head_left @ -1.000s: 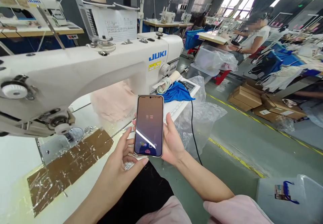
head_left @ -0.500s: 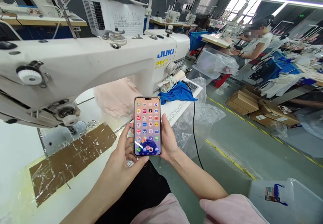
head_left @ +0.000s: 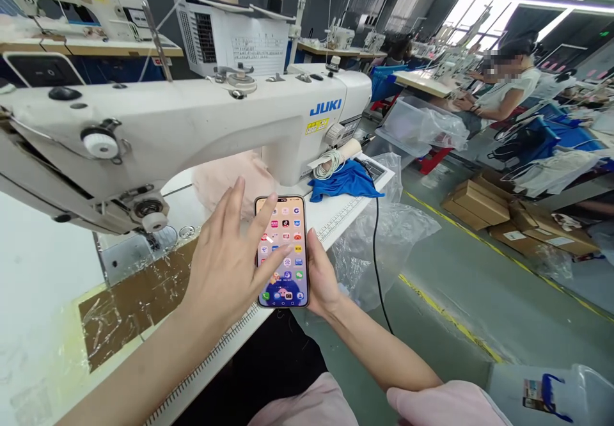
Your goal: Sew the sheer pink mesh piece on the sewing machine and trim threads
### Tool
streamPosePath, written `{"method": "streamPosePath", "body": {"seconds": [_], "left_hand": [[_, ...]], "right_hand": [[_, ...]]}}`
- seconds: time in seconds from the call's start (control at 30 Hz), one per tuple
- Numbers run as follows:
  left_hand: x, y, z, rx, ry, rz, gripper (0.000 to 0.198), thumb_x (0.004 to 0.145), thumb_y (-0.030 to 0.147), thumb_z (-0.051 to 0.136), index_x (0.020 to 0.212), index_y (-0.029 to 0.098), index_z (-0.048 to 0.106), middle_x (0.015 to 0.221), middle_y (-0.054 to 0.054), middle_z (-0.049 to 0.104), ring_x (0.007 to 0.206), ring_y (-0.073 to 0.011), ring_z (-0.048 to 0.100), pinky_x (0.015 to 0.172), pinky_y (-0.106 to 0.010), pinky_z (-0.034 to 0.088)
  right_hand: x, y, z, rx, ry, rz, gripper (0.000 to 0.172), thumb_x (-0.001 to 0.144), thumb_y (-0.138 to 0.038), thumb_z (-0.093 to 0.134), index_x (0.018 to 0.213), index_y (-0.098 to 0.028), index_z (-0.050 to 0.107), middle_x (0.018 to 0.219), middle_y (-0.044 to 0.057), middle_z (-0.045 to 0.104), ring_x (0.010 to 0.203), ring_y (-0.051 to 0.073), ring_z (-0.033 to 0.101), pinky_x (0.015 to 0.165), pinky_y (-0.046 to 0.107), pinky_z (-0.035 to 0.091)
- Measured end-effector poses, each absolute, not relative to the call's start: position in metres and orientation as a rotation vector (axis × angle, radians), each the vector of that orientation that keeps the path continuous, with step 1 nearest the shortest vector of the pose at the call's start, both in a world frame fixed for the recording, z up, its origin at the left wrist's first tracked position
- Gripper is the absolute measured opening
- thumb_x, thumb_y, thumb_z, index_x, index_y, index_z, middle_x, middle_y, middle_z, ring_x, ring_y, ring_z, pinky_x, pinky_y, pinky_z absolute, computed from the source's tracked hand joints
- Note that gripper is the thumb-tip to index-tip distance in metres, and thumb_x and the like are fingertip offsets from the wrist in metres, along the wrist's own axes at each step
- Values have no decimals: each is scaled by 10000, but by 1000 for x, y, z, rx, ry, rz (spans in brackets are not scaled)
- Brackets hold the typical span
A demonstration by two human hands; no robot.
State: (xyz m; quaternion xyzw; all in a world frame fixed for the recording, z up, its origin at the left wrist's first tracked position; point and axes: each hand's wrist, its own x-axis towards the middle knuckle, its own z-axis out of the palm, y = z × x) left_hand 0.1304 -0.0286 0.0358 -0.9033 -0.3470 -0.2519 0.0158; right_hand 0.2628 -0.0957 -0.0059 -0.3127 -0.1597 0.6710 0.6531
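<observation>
A smartphone point(head_left: 286, 279) with a lit screen of app icons stands tilted up over my lap, near the table edge. My right hand point(head_left: 322, 276) grips it from its right side and behind; most of those fingers are hidden by the phone. Spread over the left part of the screen is my left hand point(head_left: 228, 250), open, its fingers apart. I cannot tell whether a fingertip touches the glass. Just beyond the phone stands a white sewing machine point(head_left: 230, 112). Pale pink fabric point(head_left: 225, 173) lies under its arm.
Blue cloth point(head_left: 345, 180) and a coil of cord point(head_left: 329, 165) lie at the table's right end. A black cable point(head_left: 377, 260) hangs past clear plastic bags point(head_left: 359, 253). Cardboard boxes point(head_left: 480, 202) and a plastic bin point(head_left: 570, 394) stand at right. Another person point(head_left: 513, 87) sits farther back.
My left hand has left the phone's left edge and moved up over the screen with spread fingers. My right hand still holds the phone. The view has shifted slightly left.
</observation>
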Motion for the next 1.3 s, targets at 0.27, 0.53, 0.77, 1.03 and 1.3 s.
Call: {"method": "streamPosePath", "body": {"seconds": [0.27,0.53,0.77,1.03,1.3], "left_hand": [[145,-29,37,-2806,-1049,-717,592,965,516,402,1504,277,347,1628,-160,139,1457,-386,248,1039,-564,398],[136,-30,36,-2776,-1094,-717,676,976,588,261,1520,190,308,1608,-193,196,1430,-389,308,1028,-558,412],[130,-30,33,-2763,-1107,-709,680,980,585,248,1524,180,296,1612,-189,185,1426,-394,315,1014,-546,422],[130,-36,32,-2777,-1107,-696,667,981,576,241,1522,192,308,1604,-189,213,1427,-389,315,1013,-543,418],[133,-44,25,-2779,-966,-692,599,980,529,331,1501,235,365,1595,-197,236,1411,-421,334,983,-573,424]], "right_hand": [[264,-94,-5,-706,-328,1503,537,930,-564,480,1311,-203,593,1220,97,694,1192,255,623,1081,454,433],[266,-92,-6,-625,-353,1549,540,947,-575,425,1237,-176,647,1153,106,720,1164,255,638,1076,459,436],[266,-90,-8,-638,-374,1566,576,909,-621,461,1199,-167,666,1123,120,725,1149,269,642,1063,471,443],[266,-90,-7,-650,-332,1549,543,927,-586,449,1171,-158,678,1114,112,732,1129,256,654,1068,446,440],[266,-90,-4,-652,-278,1546,528,943,-552,443,1250,-165,629,1176,104,712,1153,239,642,1078,432,428]]}}
